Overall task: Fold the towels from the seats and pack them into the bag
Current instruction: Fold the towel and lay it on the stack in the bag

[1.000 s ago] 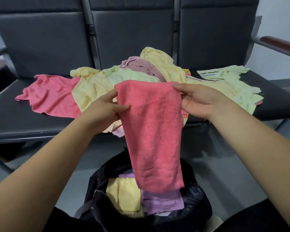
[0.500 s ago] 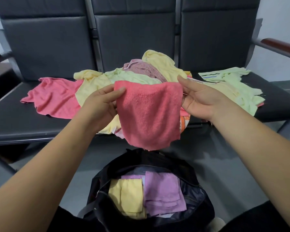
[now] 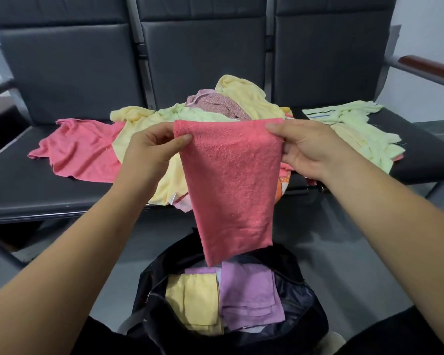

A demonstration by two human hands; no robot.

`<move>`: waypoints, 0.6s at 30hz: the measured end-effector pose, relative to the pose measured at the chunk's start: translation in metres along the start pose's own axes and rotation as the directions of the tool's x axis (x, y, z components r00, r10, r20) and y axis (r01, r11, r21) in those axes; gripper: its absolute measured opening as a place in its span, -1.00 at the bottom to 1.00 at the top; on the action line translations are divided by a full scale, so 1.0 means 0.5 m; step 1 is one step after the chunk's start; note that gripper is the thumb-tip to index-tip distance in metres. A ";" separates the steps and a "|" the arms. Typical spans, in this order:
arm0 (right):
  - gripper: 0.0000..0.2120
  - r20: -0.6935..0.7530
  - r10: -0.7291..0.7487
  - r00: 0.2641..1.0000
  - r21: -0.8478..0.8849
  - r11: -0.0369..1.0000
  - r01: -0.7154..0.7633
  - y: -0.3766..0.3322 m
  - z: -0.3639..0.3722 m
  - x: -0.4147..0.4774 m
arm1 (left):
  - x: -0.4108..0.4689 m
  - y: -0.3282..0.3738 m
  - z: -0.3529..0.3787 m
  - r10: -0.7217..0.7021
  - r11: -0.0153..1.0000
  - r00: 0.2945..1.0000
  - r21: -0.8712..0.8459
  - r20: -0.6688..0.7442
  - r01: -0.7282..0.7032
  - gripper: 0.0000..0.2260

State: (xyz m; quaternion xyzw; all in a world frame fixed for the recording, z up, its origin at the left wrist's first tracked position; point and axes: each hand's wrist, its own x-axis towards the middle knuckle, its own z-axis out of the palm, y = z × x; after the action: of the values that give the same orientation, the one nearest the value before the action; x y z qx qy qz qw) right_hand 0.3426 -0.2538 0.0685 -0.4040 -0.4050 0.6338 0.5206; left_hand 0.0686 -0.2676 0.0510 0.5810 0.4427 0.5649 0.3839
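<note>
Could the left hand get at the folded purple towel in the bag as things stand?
Probably not yet: the left hand pinches the pink towel, which hangs down over the purple towel. The bag itself is open.

Plain coral-pink held towel (image 3: 231, 180), matching coral-pink seat towel (image 3: 80, 152), pale yellow towels (image 3: 133, 116), mint-green towel (image 3: 354, 116) with a thin blue stripe, speckled mauve cloth (image 3: 215, 106), black bag (image 3: 305, 316), butter-yellow folded towel (image 3: 192, 301), lilac folded towel (image 3: 249, 290), charcoal seats (image 3: 75, 65), reddish-brown armrest (image 3: 431, 66)
</note>
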 end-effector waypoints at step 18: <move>-0.84 -0.008 0.076 0.997 0.066 0.995 -0.075 0.012 0.003 0.000 | -0.007 0.005 -0.004 -0.105 0.946 0.992 0.302 -0.069 0.121 -0.70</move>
State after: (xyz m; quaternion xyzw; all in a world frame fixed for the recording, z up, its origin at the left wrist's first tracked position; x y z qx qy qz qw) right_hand 0.3393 -0.2545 0.0634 -0.4049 -0.3656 0.6640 0.5114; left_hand 0.0667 -0.2718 0.0525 0.5922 0.5669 0.4817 0.3096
